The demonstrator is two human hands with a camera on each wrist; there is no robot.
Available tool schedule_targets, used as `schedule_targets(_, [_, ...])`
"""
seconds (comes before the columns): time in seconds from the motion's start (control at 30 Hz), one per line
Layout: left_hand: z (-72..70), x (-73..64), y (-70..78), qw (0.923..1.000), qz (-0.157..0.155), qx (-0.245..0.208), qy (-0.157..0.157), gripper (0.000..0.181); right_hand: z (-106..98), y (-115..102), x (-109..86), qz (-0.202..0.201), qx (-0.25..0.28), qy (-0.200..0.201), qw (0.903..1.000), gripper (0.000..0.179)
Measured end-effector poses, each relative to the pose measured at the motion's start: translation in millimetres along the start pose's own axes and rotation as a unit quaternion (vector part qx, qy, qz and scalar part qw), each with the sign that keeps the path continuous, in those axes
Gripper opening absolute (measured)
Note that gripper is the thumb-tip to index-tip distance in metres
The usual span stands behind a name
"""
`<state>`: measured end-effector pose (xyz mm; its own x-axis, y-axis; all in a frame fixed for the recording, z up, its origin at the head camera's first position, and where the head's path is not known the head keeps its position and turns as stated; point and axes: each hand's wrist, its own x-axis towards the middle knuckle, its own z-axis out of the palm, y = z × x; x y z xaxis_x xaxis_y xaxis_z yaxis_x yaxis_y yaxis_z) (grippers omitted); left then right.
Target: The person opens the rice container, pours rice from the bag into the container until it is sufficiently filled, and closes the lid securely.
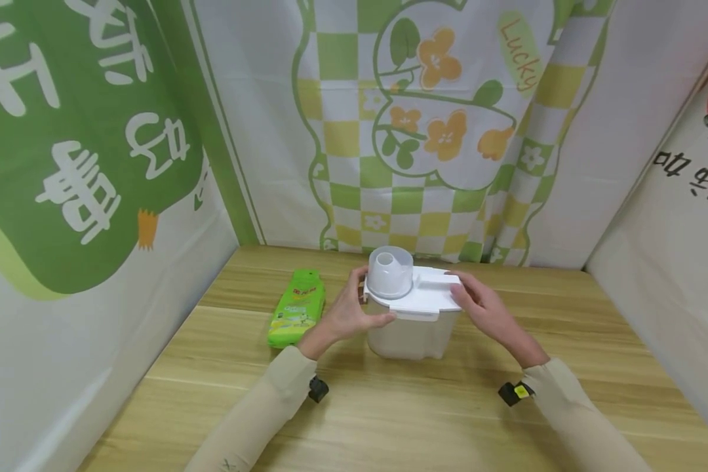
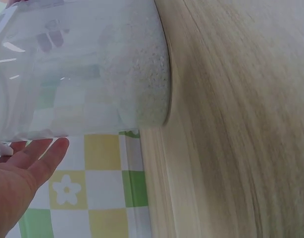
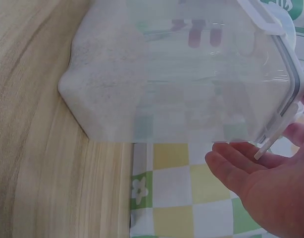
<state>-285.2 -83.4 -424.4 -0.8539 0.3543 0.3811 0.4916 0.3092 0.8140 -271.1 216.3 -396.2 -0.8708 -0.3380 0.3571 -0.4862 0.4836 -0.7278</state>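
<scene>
A clear rice storage container [image 1: 412, 334] with a white lid [image 1: 429, 298] stands upright on the table, between both hands. Pale grains that look like rice fill its bottom part [image 2: 142, 74]. On the lid's left side sits a clear measuring cup [image 1: 391, 272]. My left hand [image 1: 349, 311] grips the container's left side near the lid, thumb at the front and fingers toward the back. At the right end, my right hand [image 1: 486, 308] holds the lid's edge, the thumb by the lid and the fingers behind; in the right wrist view this hand [image 3: 276, 183] is beside a white side latch [image 3: 277, 130].
A green packet [image 1: 297, 311] lies on the wooden table [image 1: 425, 419] left of the container, close to my left wrist. A checkered, flowered cloth [image 1: 413, 210] hangs behind the table's back edge. Printed cloth walls [image 1: 82, 151] stand at either side.
</scene>
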Motion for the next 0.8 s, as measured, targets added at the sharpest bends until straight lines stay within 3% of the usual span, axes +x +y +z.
schedule_targets(0.47, [-10.1,5.5,-3.3,0.9995,-0.003,-0.025,-0.020,0.095,4,2,-4.0,-0.002,-0.011,0.041,0.9991,0.038])
schedule_targets(0.8, [-16.1,8.4,-8.8,0.9992,-0.023,-0.032,0.012,0.079,10,3,-10.1,-0.026,0.007,0.044,0.9987,0.035])
